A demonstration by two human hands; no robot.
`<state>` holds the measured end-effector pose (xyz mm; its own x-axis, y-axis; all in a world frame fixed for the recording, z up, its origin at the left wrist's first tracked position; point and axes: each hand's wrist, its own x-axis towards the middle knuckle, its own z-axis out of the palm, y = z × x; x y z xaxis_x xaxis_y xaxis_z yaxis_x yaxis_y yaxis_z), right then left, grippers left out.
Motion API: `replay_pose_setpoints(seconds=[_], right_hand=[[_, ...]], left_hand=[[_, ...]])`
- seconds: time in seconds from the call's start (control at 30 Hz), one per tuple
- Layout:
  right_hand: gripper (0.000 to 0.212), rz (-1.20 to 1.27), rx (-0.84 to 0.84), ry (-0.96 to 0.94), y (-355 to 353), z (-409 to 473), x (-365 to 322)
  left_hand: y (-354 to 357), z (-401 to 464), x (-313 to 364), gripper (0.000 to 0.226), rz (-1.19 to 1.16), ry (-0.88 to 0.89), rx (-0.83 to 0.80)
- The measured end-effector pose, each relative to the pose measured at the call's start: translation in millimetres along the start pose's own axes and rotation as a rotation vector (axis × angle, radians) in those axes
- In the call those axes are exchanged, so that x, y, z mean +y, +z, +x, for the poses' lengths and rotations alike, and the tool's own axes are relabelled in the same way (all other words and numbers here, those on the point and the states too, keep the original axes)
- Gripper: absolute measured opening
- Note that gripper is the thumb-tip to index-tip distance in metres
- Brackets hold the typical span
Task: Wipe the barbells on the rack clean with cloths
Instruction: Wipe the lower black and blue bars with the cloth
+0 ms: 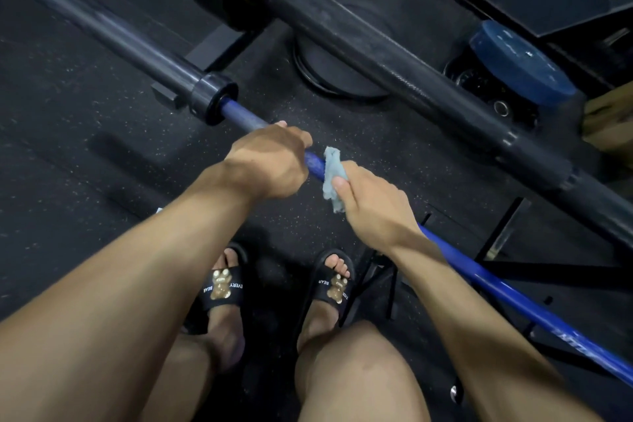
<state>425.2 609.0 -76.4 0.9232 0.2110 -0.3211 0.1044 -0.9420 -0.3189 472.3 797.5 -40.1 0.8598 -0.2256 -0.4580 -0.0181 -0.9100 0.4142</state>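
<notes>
Barbell (479, 279), blue, runs diagonal from upper left to lower right of frame, w/ both hands at centre. Left hand (270, 161) grips bare bar; right hand (368, 202) clenches cloth (331, 178) round it, just beside. Unwiped length probably lies toward lower right.

Blue barbell (493, 288), pale-blue cloth (331, 175)

— Blue painted metal barbell shaft (479, 279)?
— Semi-glossy, scuffed. Dark steel sleeve (102, 27), smooth sheen.
— Pale blue cloth (331, 175)?
— Soft, crumpled, matt. Black speckled rubber floor (85, 147), grainy.
</notes>
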Motion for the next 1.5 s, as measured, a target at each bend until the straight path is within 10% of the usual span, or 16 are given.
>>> replay_pose_setpoints(seconds=[0.4, 1.03, 1.5], right_hand=[[0.031, -0.284, 0.233, 0.271, 17.7, -111.4, 109.7], [0.031, -0.062, -0.002, 0.099, -12.0, -31.1, 39.5], [0.050, -0.076, 0.127, -0.133, 14.0, -25.3, 8.9]], left_hand=[[6.9, -0.3, -0.9, 0.013, 0.045, 0.040, 0.034], [7.3, 7.0, 6.6, 0.020, 0.046, -0.027, -0.008], [-3.5, 1.8, -4.7, 0.039, 0.010, -0.026, 0.051]])
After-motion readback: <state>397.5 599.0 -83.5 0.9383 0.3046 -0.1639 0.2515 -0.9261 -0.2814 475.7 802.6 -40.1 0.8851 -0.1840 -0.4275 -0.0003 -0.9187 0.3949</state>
